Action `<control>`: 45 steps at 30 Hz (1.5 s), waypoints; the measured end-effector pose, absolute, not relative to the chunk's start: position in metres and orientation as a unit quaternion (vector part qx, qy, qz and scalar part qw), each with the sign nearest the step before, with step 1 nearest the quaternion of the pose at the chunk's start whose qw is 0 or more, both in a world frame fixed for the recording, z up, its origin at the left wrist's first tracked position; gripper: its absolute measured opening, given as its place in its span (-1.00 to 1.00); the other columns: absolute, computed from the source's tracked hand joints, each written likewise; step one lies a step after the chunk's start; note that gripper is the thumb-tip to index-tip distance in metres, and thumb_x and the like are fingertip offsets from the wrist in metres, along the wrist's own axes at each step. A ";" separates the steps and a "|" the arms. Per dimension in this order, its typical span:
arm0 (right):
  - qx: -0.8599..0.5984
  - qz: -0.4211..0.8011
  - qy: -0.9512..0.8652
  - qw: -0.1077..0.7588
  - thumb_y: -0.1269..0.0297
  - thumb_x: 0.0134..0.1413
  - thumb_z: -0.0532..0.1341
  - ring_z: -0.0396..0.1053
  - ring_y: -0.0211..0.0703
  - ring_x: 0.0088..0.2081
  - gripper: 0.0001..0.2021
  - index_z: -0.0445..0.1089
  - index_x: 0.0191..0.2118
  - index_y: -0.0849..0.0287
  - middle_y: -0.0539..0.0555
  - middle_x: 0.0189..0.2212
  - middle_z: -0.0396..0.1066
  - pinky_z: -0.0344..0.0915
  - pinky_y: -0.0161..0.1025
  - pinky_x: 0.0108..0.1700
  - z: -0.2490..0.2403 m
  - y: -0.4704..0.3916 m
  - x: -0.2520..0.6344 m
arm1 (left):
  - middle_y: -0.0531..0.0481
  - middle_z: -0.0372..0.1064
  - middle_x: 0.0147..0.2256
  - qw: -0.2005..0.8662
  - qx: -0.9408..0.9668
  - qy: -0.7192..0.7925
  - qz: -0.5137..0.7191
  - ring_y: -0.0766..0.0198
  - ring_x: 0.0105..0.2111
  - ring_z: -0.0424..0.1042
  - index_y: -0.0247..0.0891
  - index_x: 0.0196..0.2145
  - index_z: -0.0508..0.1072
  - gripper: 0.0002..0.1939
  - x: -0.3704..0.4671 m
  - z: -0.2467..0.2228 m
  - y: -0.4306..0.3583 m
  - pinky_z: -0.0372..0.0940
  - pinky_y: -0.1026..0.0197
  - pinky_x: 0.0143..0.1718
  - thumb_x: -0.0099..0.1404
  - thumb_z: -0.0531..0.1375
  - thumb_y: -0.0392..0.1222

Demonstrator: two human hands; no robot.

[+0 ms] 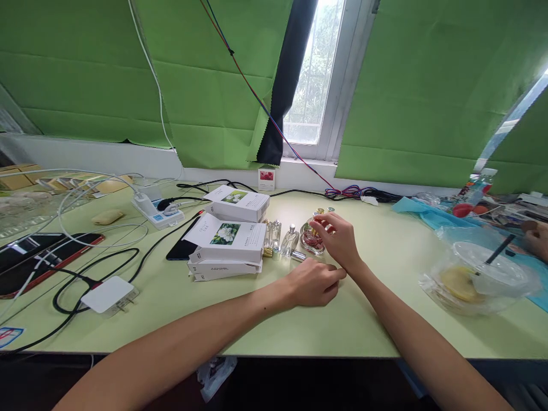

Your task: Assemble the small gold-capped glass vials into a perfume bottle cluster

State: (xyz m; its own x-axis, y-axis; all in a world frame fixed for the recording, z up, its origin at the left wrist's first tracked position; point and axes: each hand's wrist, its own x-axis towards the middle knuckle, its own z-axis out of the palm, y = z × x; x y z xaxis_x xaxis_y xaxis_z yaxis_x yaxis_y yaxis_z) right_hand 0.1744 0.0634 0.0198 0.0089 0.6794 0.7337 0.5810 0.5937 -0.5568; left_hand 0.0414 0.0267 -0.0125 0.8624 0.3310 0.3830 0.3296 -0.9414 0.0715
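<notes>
My right hand (339,238) is over a round pinkish glass perfume bottle (312,238), its thumb and forefinger pinched at the bottle's top. Gold caps (320,211) show just behind those fingers. Palm down on the table, my left hand (317,282) is closed with its fingers curled, and its palm side is hidden. Left of the round bottle stands a clear glass bottle (290,240), with a silver cylinder (298,255) lying before it. Slim glass bottles (276,235) stand beside a white box with a flower picture (229,237), stacked on another box.
Another flower box (238,201) lies behind the stack, near a power strip (157,211) and a white charger (110,295) with loose cables. Phones (32,257) lie at left. A lidded drink cup (488,265) in plastic stands at right, near another person's hand (536,237).
</notes>
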 end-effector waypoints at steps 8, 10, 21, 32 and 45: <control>-0.438 0.002 -0.683 0.584 0.15 0.26 0.23 0.37 -0.27 -0.45 -0.80 0.53 -0.23 0.13 0.12 -0.19 0.51 0.34 -0.28 -0.46 0.023 0.056 0.169 | 0.04 0.38 -0.49 -0.006 0.965 0.155 0.213 0.31 -0.53 0.34 -0.24 -0.34 0.32 -0.91 0.042 -0.016 0.028 0.01 0.18 -0.54 0.33 0.05 -0.29; -0.432 -0.003 -0.680 0.592 0.14 0.27 0.22 0.39 -0.27 -0.45 -0.79 0.54 -0.21 0.13 0.14 -0.15 0.50 0.35 -0.29 -0.49 0.023 0.054 0.168 | 0.05 0.38 -0.50 -0.009 0.965 0.149 0.216 0.30 -0.54 0.34 -0.23 -0.34 0.32 -0.92 0.041 -0.017 0.028 0.03 0.17 -0.54 0.33 0.06 -0.29; -0.367 0.079 -0.753 0.540 0.23 0.24 0.19 0.31 -0.32 -0.54 -0.82 0.56 -0.17 0.08 0.12 -0.10 0.54 0.40 -0.23 -0.43 0.023 0.044 0.160 | 0.04 0.32 -0.56 -0.065 0.966 0.086 0.236 0.27 -0.53 0.32 -0.24 -0.44 0.35 -0.87 0.044 -0.022 0.032 0.15 0.16 -0.49 0.26 0.07 -0.33; -0.369 0.153 -0.794 0.459 0.27 0.22 0.21 0.31 -0.38 -0.56 -0.72 0.54 0.01 -0.02 0.11 0.17 0.43 0.44 -0.24 -0.42 0.021 0.046 0.161 | 0.02 0.35 -0.57 -0.089 0.962 0.073 0.250 0.26 -0.53 0.30 -0.25 -0.45 0.40 -0.81 0.044 -0.021 0.031 0.24 0.14 -0.38 0.30 0.06 -0.34; -0.360 0.167 -0.803 0.445 0.27 0.23 0.22 0.42 -0.32 -0.49 -0.73 0.56 0.00 -0.01 0.08 0.05 0.52 0.44 -0.27 -0.43 0.019 0.047 0.160 | 0.01 0.36 -0.57 -0.095 0.955 0.068 0.274 0.27 -0.54 0.29 -0.26 -0.47 0.43 -0.78 0.043 -0.022 0.030 0.24 0.14 -0.39 0.28 0.05 -0.34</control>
State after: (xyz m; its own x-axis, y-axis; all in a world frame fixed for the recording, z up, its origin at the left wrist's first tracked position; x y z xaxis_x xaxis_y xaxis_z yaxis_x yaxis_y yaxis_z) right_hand 0.1603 0.0472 0.0190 -0.3444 0.7274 0.5935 0.4294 0.6842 -0.5895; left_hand 0.0434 0.0296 -0.0220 0.8406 0.0776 0.5361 0.1822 -0.9725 -0.1450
